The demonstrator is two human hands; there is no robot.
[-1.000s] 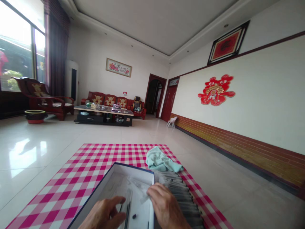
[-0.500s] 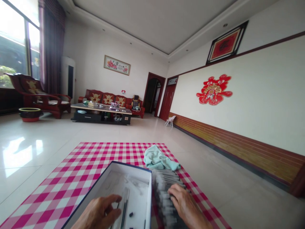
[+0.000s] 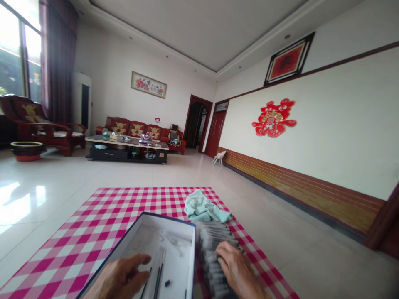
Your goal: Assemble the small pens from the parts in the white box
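Note:
An open white box with a dark blue rim lies on a pink-and-white checked cloth. My left hand hovers inside the box with its fingers apart, just by several thin dark rods. A small dark piece lies to the right of them on the box floor. My right hand rests on a long row of grey-and-white slim items packed beside the box's right wall. Those items are blurred, so their kind is hard to tell. A crumpled pale green towel lies just beyond the box.
The cloth is spread on a glossy tiled floor. Far ahead stand a low coffee table with small objects on it and a red sofa. A wooden armchair stands at the left, and a panelled wall runs along the right.
My right hand has moved from the box's right wall onto the row of items. The room has shifted left in view as my head turned right. My left hand stays over the rods.

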